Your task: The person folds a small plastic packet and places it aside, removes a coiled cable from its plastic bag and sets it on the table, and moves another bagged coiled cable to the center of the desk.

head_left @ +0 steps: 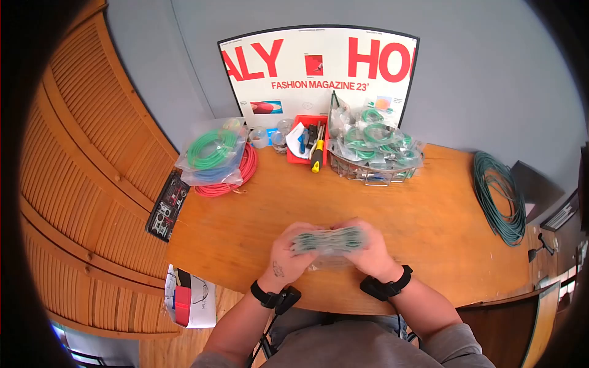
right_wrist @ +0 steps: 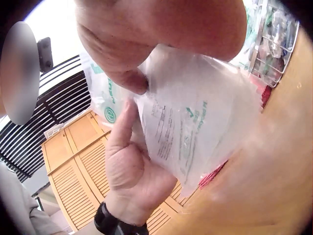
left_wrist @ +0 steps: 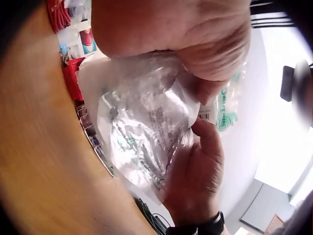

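A thick stack of clear plastic bags (head_left: 329, 241) is held over the near part of the table, its layered edges showing green. My left hand (head_left: 292, 253) grips the stack's left side, and my right hand (head_left: 374, 253) grips its right side. Seen from the left wrist, the bag's face (left_wrist: 139, 129) is crinkled, shiny and printed in green and dark text. In the right wrist view, green print and small text mark a flat frosted bag (right_wrist: 190, 122). Both thumbs lie on the near side of the stack; the other fingers are mostly hidden behind it.
Bagged green cables fill a wire basket (head_left: 368, 175) at the back, beside a red bin (head_left: 299, 161) of tools. Green, blue and red cable coils (head_left: 211, 150) lie at the back left. A dark green coil (head_left: 500, 199) rests at the right edge. A poster (head_left: 319, 101) stands behind.
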`<state>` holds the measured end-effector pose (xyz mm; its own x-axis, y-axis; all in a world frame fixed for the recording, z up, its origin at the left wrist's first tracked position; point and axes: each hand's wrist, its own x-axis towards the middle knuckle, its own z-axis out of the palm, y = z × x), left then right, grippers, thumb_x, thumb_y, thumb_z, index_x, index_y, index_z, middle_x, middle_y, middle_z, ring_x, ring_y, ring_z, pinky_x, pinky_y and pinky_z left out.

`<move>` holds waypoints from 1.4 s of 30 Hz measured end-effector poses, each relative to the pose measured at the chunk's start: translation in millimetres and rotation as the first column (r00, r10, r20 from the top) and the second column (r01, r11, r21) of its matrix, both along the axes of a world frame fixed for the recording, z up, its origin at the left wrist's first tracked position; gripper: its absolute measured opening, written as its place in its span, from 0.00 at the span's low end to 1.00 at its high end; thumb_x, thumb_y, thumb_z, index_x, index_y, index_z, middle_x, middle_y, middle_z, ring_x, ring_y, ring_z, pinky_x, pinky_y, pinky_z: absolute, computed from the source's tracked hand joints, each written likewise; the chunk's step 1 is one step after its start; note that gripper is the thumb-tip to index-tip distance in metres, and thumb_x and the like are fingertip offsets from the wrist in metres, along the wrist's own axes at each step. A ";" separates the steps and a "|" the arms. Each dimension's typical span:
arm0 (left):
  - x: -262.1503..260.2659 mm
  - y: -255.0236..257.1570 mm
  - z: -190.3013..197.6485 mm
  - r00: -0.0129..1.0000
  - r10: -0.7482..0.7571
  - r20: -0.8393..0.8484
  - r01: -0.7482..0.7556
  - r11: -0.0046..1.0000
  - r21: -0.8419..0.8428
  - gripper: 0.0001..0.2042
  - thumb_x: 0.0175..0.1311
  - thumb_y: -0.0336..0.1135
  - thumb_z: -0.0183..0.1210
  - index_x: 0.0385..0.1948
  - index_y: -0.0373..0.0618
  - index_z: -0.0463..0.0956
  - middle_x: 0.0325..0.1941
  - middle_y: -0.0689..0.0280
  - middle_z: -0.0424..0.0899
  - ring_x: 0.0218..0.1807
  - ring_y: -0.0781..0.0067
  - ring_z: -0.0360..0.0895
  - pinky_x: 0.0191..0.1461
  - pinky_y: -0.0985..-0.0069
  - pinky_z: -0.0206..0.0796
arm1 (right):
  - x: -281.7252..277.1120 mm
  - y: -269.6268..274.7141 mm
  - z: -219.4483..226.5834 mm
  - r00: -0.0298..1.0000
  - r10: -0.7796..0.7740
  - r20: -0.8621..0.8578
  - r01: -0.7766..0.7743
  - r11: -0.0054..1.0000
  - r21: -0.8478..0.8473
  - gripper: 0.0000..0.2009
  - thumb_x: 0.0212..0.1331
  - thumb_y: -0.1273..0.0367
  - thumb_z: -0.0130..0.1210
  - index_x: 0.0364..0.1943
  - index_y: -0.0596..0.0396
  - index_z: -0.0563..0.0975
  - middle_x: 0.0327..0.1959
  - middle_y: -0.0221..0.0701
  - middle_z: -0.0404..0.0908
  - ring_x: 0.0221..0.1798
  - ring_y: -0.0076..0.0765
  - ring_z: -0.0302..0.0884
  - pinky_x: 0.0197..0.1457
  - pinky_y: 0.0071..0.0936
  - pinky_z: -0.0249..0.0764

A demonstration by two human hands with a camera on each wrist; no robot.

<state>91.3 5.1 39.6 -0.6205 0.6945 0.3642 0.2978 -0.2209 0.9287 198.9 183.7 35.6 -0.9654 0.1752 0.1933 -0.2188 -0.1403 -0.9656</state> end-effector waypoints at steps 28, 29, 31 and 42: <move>-18.5 60.3 -31.6 0.907 -0.318 0.275 0.381 0.898 -0.220 0.26 0.55 0.26 0.67 0.57 0.43 0.69 0.53 0.61 0.77 0.55 0.71 0.76 0.56 0.74 0.70 | 84.0 81.6 -16.8 0.936 -0.284 0.207 0.267 0.958 0.107 0.12 0.56 0.80 0.61 0.45 0.59 0.78 0.42 0.27 0.81 0.46 0.23 0.77 0.51 0.24 0.74; -16.3 63.1 -37.6 0.907 -0.317 0.279 0.383 0.895 -0.227 0.26 0.55 0.26 0.67 0.57 0.43 0.69 0.53 0.61 0.77 0.55 0.71 0.76 0.56 0.74 0.70 | 83.2 80.2 -22.6 0.932 -0.265 0.245 0.259 0.964 0.057 0.13 0.56 0.80 0.61 0.46 0.59 0.78 0.43 0.28 0.81 0.47 0.24 0.77 0.51 0.24 0.74; -9.8 73.0 -48.0 0.933 -0.346 0.099 0.360 0.906 -0.221 0.19 0.55 0.21 0.65 0.49 0.40 0.72 0.51 0.62 0.79 0.56 0.67 0.77 0.60 0.70 0.69 | 82.5 81.1 -27.8 0.928 -0.245 0.280 0.255 0.967 0.002 0.13 0.55 0.80 0.61 0.46 0.59 0.78 0.44 0.29 0.81 0.47 0.25 0.77 0.52 0.25 0.75; -7.0 78.7 -46.7 0.928 -0.247 0.279 0.322 0.908 -0.268 0.15 0.55 0.23 0.66 0.45 0.37 0.77 0.47 0.62 0.83 0.54 0.72 0.79 0.58 0.76 0.69 | 85.7 93.6 -33.7 0.923 -0.248 0.295 0.217 0.967 0.133 0.17 0.54 0.79 0.60 0.50 0.59 0.77 0.44 0.27 0.82 0.46 0.21 0.77 0.48 0.23 0.76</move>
<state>84.3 83.8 -7.1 -0.4206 0.9069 -0.0231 0.0318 0.0402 0.9987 284.6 277.3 1.8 -0.9143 0.3975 -0.0782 0.0744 -0.0249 -0.9969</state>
